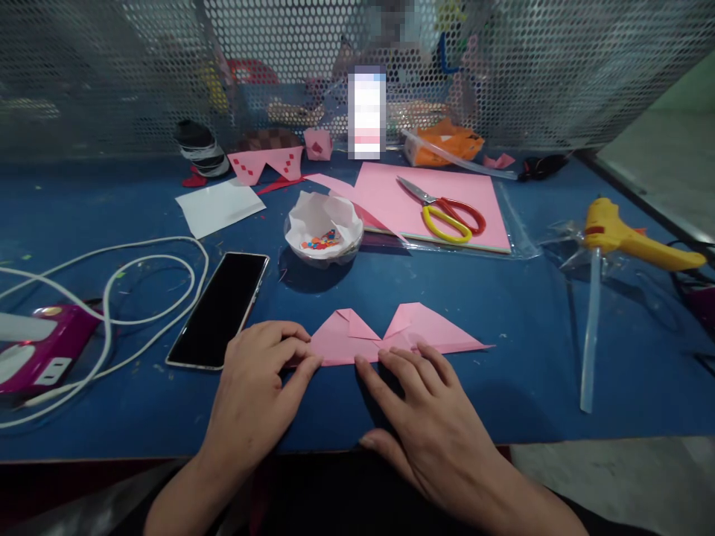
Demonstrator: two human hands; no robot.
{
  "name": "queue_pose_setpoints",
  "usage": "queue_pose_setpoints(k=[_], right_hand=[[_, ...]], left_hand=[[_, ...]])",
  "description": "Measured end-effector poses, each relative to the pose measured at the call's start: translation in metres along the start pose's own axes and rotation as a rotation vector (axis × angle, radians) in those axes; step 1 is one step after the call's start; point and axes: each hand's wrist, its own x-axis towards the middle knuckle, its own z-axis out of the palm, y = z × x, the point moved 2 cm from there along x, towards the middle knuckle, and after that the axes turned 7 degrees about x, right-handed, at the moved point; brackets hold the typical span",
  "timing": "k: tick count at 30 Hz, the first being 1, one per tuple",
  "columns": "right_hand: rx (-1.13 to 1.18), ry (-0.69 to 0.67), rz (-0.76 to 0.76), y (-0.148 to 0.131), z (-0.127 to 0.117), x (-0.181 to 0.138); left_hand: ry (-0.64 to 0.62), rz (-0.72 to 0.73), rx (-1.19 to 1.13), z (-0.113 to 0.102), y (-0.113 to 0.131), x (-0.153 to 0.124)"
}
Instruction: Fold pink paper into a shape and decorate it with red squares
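Note:
A folded sheet of pink paper (pixel 357 347) lies flat near the front of the blue table, with two raised peaks and a notch between them. At its left end, my left hand (pixel 260 380) grips the edge between thumb and fingers, and that corner is hidden under them. My right hand (pixel 416 406) rests with fingers spread, its fingertips pressing on the lower edge right of the middle; the thumb is out to the side near the table edge. Just beyond my left hand lies a dark-screened phone (pixel 222 309).
Behind the paper stand a paper-lined bowl (pixel 324 227) of small coloured pieces and scissors (pixel 441 212) on pink sheets (pixel 372 190). A yellow glue gun (pixel 631 234) is at right. White cable (pixel 106 320) and a purple power strip (pixel 61 339) lie left. A perforated metal screen (pixel 290 37) closes the back.

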Motion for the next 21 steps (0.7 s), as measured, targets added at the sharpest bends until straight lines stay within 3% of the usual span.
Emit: queue_pose_setpoints(k=[12, 17, 21], right_hand=[[-0.141, -0.004, -0.021, -0.008, 0.004, 0.004], [-0.139, 0.013, -0.02, -0.009, 0.005, 0.005], [-0.139, 0.021, -0.02, -0.008, 0.008, 0.003]], left_hand=[[0.043, -0.016, 0.19, -0.019, -0.017, -0.014], [0.257, 0.075, 0.358, -0.018, 0.009, -0.026], [0.194, 0.312, 0.207, 0.001, 0.037, -0.037]])
